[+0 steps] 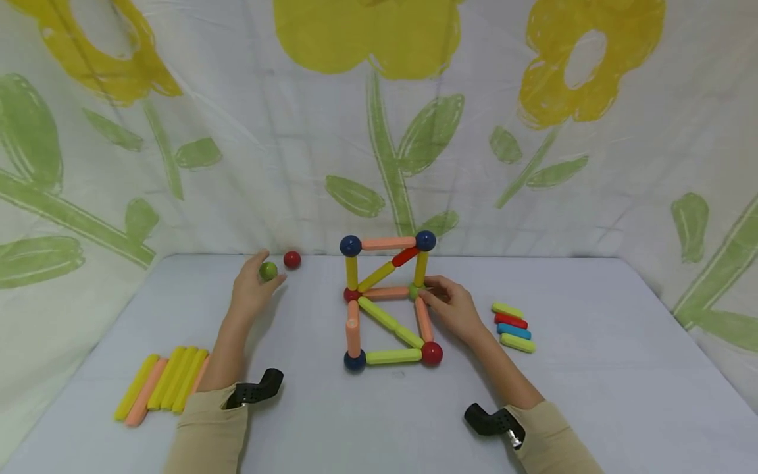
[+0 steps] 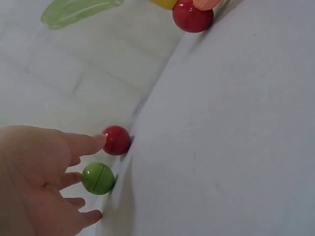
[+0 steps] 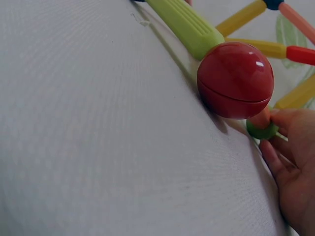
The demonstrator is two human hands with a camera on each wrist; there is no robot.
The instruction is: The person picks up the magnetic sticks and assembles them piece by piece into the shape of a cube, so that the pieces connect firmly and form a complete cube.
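A frame of rods and balls lies on the table, with a large red ball (image 1: 431, 353) at its near right corner. My right hand (image 1: 454, 308) pinches the frame's green ball (image 3: 262, 129), where yellow and orange rods meet at the right side. At the back left my left hand (image 1: 251, 289) reaches around a loose green ball (image 2: 98, 178), fingers spread and relaxed. A loose red ball (image 1: 292, 260) sits just beyond, and the left thumb overlaps it in the left wrist view. Whether any left finger touches the green ball, I cannot tell.
Several yellow and orange rods (image 1: 172, 380) lie in a row at the left, partly behind the left forearm. On the right, short yellow-green, red and blue rods (image 1: 512, 329) are lined up. A cloth painted with flowers (image 1: 379, 131) hangs behind the table's back edge.
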